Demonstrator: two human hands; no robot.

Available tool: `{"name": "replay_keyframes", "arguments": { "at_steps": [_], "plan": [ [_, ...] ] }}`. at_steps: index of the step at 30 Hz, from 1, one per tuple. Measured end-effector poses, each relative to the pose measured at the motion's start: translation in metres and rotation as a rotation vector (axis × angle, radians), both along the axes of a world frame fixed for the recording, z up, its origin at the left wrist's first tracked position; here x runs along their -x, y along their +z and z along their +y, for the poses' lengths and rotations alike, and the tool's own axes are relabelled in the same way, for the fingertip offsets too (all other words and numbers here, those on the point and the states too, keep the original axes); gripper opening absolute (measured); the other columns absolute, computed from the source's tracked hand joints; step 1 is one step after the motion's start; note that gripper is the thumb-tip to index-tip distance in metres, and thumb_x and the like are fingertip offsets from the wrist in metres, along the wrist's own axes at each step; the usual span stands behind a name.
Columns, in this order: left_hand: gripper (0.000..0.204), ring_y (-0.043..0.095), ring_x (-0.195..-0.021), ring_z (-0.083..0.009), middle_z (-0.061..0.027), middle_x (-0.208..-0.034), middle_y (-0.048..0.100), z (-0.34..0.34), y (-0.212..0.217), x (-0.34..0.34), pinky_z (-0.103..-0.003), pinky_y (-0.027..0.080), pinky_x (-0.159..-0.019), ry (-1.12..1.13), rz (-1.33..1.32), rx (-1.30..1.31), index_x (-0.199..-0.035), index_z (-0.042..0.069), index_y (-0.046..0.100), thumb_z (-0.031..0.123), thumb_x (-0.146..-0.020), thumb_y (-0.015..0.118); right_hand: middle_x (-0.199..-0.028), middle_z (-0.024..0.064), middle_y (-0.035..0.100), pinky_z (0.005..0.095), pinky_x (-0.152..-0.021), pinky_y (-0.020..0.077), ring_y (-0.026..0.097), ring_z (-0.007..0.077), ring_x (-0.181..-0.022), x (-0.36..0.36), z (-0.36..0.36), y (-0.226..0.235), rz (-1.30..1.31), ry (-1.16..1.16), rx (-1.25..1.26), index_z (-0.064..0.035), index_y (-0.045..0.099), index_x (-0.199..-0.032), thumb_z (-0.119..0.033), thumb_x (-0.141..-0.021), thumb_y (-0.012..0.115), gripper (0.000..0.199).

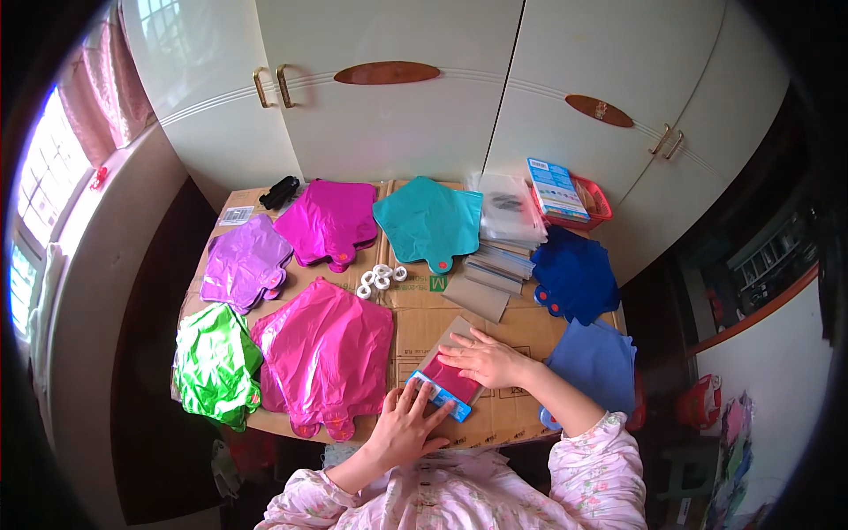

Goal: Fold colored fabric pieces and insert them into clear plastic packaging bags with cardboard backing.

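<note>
A folded magenta foil piece (449, 382) lies on a narrow grey card (458, 332) at the table's front, tilted to the right. Across its near end runs a blue printed card strip (458, 410). My left hand (405, 426) rests with spread fingers, its fingertips on the blue strip. Flat over the magenta foil and the grey card's upper part lies my right hand (490, 360), fingers extended and partly covering both. Left of my hands is a stack of large pink foil balloons (322, 353).
Around the cardboard-covered table (420, 329) lie green (216, 362), purple (243, 261), magenta (325, 221), teal (428, 219), dark blue (579, 276) and light blue foil balloons (596, 364). White ribbon rolls (382, 277), grey cards (479, 296), clear bags (508, 212) and a red basket (601, 201) stand farther back.
</note>
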State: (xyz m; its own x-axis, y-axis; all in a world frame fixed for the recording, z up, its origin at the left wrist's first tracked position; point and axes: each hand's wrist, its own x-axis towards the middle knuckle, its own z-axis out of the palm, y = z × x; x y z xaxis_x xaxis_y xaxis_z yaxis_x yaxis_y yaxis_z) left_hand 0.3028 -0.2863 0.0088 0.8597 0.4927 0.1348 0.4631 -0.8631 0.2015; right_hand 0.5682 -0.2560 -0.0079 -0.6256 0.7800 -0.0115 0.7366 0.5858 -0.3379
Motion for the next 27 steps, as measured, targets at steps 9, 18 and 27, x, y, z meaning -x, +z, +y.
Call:
{"name": "replay_keyframes", "arguments": {
  "at_steps": [9, 18, 27],
  "plan": [
    [0.070, 0.040, -0.122, -0.0449, -0.0256, -0.131, 0.042, -0.020, -0.003, -0.010, -0.056, 0.033, -0.097, 0.059, 0.012, -0.021, -0.137, 0.026, 0.047, 0.058, -0.077, 0.061, -0.117, 0.0021, 0.057, 0.0419, -0.103, 0.0354, 0.050, 0.0222, -0.119, 0.027, 0.009, -0.003, 0.194, 0.030, -0.178, -0.0151, 0.059, -0.121, -0.014, -0.083, 0.059, 0.038],
    [0.071, 0.036, -0.126, -0.0461, -0.0272, -0.134, 0.041, -0.029, -0.012, -0.011, -0.059, 0.031, -0.098, 0.115, 0.003, -0.028, -0.136, 0.023, 0.048, 0.058, -0.075, 0.062, -0.104, 0.0032, 0.060, 0.0373, -0.093, 0.0438, 0.056, 0.0232, -0.105, 0.041, 0.007, -0.018, 0.440, 0.080, -0.166, -0.0103, 0.067, -0.103, -0.013, -0.076, 0.064, 0.026],
    [0.070, 0.034, -0.128, -0.0469, -0.0281, -0.137, 0.038, -0.030, -0.014, -0.010, -0.060, 0.030, -0.097, 0.119, 0.015, -0.002, -0.134, 0.022, 0.050, 0.058, -0.076, 0.062, -0.104, 0.0054, 0.060, 0.0379, -0.093, 0.0452, 0.056, 0.0249, -0.104, 0.041, 0.008, -0.014, 0.436, 0.132, -0.175, -0.0054, 0.066, -0.104, -0.013, -0.075, 0.066, 0.030]
  ]
}}
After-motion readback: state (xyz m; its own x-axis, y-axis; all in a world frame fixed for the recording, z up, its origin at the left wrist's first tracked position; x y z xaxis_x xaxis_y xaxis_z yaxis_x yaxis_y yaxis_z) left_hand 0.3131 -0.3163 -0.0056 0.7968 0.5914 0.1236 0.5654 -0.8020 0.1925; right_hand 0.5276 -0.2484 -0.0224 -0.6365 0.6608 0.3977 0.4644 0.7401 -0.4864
